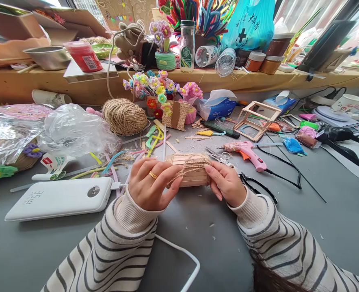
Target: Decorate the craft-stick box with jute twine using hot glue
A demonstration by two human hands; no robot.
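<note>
Between my two hands, just above the grey table, is a small holder of wooden craft sticks (pixel 193 181), lying on its side. Jute twine (pixel 194 163) is wound around it in a band. My left hand (pixel 150 182), with a gold ring, pinches the twine at the holder's left side, thumb and forefinger close together. My right hand (pixel 226 182) grips the holder's right end, thumb on top and fingers curled below. A large ball of jute twine (pixel 125 116) sits farther back on the left. The holder's far side is hidden.
A pink glue gun (pixel 246 155) with a black cord lies right of the holder. The white power bank (pixel 60 198) and its cable are at left. Pipe-cleaner flowers (pixel 159 91), a wooden frame (pixel 257 119) and a green-handled cutter (pixel 220 128) stand or lie behind.
</note>
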